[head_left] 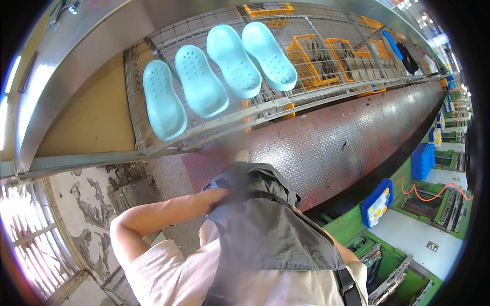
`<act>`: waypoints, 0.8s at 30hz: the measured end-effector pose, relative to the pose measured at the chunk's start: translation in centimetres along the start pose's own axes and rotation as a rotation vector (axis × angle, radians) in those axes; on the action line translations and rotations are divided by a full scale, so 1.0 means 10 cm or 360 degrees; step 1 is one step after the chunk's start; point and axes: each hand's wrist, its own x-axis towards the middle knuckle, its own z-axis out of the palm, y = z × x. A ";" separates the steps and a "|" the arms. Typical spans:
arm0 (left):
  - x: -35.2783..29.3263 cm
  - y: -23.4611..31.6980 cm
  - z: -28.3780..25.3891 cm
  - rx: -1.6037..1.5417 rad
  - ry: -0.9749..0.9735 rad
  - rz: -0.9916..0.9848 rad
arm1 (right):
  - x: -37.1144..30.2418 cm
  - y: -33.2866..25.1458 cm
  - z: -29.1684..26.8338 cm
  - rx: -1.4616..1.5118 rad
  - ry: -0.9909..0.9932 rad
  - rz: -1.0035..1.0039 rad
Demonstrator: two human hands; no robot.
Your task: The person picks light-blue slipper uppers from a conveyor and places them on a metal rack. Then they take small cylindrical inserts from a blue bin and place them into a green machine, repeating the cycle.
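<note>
Several light-blue foam shoe soles point(201, 81) lie side by side on a wire rack point(265, 109), apart from both my hands. My left arm is bent at the elbow, with my left hand point(218, 196) in front of my waist against a dark grey garment or bag point(275, 234). Its fingers are hidden by the dark cloth and a blurred patch. Only a sliver of skin shows of my right hand point(295, 209), at the right edge of the dark cloth. I cannot make out anything held in either hand.
Yellow crates point(311, 61) with grey pieces stand beneath the rack. A metal tread-plate walkway point(326, 143) runs to the right. Green machines point(393, 270) line the right side, with a blue tray point(376, 203) of white and yellow pieces. A peeling wall point(84, 204) is at left.
</note>
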 end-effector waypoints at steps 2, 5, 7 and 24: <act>-0.01 -0.01 0.02 0.0066 -0.0030 -0.0019 | -0.13 0.21 -0.08 -0.0113 -0.0006 -0.0016; -0.19 -0.11 -0.06 0.0222 -0.0054 0.0004 | -0.26 0.49 -0.14 -0.0228 -0.0031 -0.0041; -0.30 -0.16 -0.03 0.0316 -0.0262 0.0130 | -0.28 0.63 -0.14 -0.0290 -0.0048 -0.0072; -0.29 0.49 -1.39 -0.0926 0.0460 0.1892 | 0.25 0.97 0.33 -0.0790 -0.0207 -0.0244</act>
